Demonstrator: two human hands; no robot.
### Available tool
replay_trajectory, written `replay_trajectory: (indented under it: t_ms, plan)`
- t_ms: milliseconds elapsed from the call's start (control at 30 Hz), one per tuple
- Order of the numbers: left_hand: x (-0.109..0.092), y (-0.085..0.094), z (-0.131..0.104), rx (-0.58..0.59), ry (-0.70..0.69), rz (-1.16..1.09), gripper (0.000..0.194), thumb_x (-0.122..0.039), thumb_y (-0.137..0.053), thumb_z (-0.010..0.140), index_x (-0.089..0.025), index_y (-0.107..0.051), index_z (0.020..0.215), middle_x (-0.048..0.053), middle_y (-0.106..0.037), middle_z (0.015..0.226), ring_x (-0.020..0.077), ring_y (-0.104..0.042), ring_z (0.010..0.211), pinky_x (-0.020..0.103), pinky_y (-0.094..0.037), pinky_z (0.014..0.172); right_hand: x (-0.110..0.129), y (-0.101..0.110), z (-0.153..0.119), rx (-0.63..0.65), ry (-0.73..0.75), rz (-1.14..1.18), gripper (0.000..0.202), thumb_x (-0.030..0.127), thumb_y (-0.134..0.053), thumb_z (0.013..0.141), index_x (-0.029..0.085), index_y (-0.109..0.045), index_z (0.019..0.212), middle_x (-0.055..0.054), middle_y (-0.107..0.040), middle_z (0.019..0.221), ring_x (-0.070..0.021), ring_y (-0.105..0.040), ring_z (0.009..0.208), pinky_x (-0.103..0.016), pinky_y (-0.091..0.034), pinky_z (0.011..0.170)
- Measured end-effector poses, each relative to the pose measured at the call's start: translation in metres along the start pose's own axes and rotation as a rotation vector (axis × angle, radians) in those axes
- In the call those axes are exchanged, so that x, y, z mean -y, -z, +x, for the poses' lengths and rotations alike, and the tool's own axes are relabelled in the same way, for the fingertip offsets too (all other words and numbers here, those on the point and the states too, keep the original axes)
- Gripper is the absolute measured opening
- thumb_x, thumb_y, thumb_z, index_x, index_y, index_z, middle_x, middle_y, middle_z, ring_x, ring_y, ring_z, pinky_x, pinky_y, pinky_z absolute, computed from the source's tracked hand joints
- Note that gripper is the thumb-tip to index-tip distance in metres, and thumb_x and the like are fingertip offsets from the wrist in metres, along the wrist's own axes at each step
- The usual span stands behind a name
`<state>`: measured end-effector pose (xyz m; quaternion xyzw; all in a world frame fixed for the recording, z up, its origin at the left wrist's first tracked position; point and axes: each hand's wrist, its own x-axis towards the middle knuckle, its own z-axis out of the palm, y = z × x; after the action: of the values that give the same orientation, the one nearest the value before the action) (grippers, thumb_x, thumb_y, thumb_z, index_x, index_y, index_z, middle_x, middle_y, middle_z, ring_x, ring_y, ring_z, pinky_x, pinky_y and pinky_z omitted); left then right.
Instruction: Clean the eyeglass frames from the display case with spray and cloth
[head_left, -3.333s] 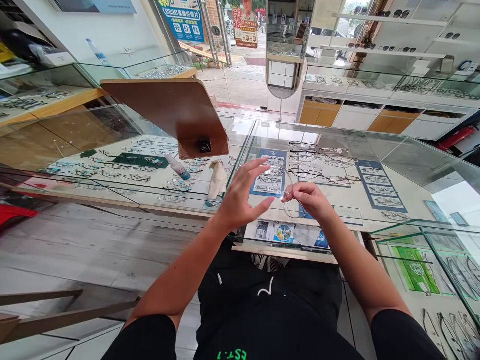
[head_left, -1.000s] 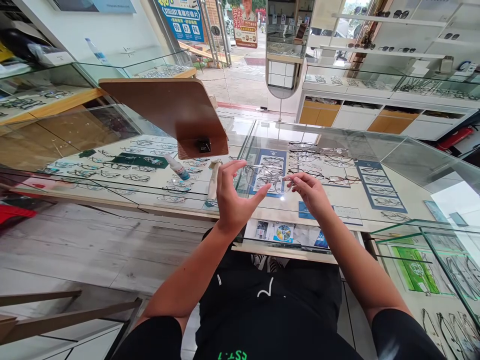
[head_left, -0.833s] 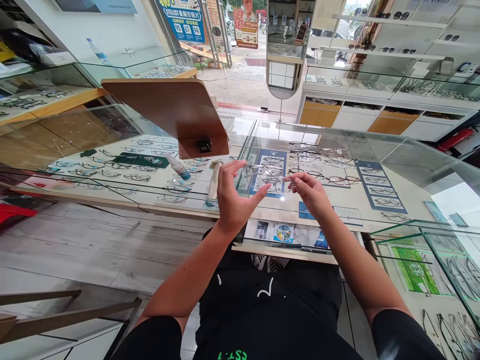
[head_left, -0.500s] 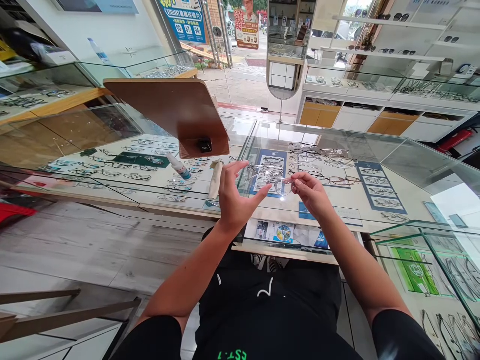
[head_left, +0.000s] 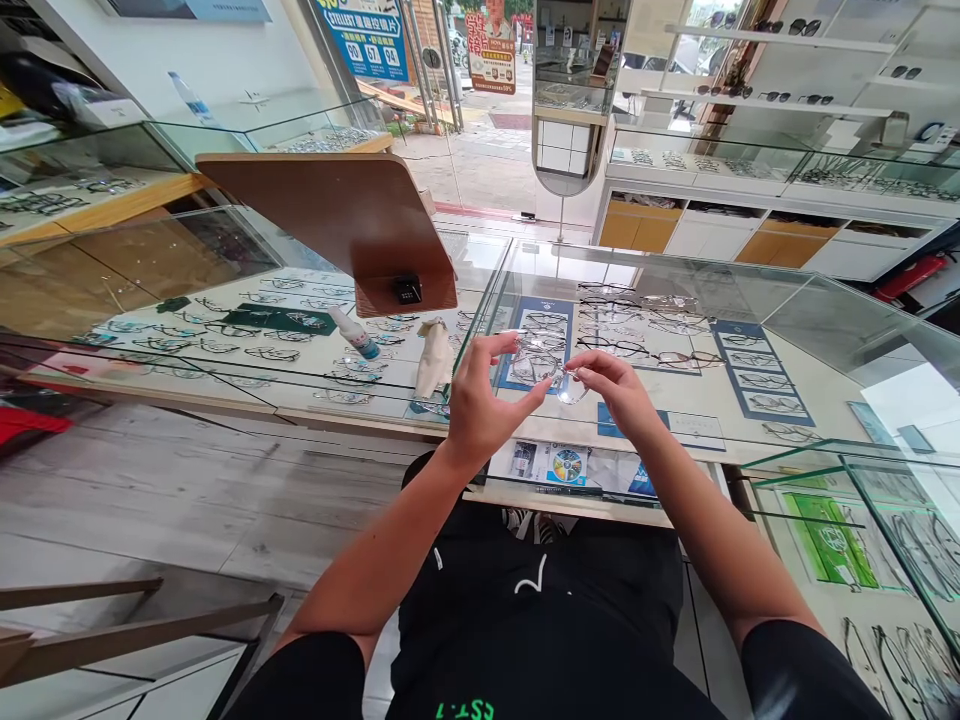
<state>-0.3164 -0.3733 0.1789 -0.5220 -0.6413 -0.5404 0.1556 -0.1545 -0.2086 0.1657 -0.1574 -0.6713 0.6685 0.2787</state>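
Observation:
Over the glass counter, my right hand [head_left: 611,385] pinches a pair of thin-rimmed eyeglasses [head_left: 571,388] between thumb and fingers. One clear lens hangs by its fingertips; the rest of the frame blends with the spectacles beneath the glass. My left hand [head_left: 484,395] is raised just to the left of the eyeglasses, thumb and fingers spread apart in a C shape. Its thumb tip comes close to the eyeglasses, and whether it touches them I cannot tell. Behind both hands, a blue display card [head_left: 566,312] with several frames lies in the case.
A cream cloth [head_left: 435,362] and a small spray bottle [head_left: 354,333] are on the counter to the left, near a brown wooden panel [head_left: 322,210]. Several spectacles [head_left: 686,358] lie to the right, beside another blue card [head_left: 757,372]. A standing mirror [head_left: 574,150] is behind.
My left hand has moved slightly right and down, closer to the eyeglasses. The eyeglasses in my right hand have dipped and turned a little, so the lens hangs lower.

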Motion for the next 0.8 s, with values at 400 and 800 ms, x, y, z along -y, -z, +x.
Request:
replay_trajectory:
  t_ms: [400,800]
  plan:
    - [-0.0037,-0.0032,-0.0009,0.102,0.056,-0.057,0.066,-0.026,-0.092,0.083,-0.024,-0.06,0.141,0.008,-0.079,0.121,0.0256,-0.08,0.111,0.046,-0.067,0.1,-0.0041,0.0006,0.0017,0.097,0.06,-0.063,0.026,0.053,-0.087,0.089,0.029,-0.081,0.096,-0.004,-0.075,0.108,-0.0235,-0.067,0.104,-0.037,-0.051,0.087]
    - [-0.0066,-0.005,-0.0026,0.169,0.082,-0.179,0.068,-0.024,-0.091,0.081,-0.025,-0.059,0.141,0.007,-0.079,0.121,0.0242,-0.079,0.114,0.043,-0.068,0.102,0.0015,-0.0024,-0.0013,0.189,0.037,0.012,0.028,0.056,-0.088,0.088,0.028,-0.082,0.091,-0.006,-0.079,0.107,-0.0259,-0.071,0.104,-0.044,-0.056,0.097]
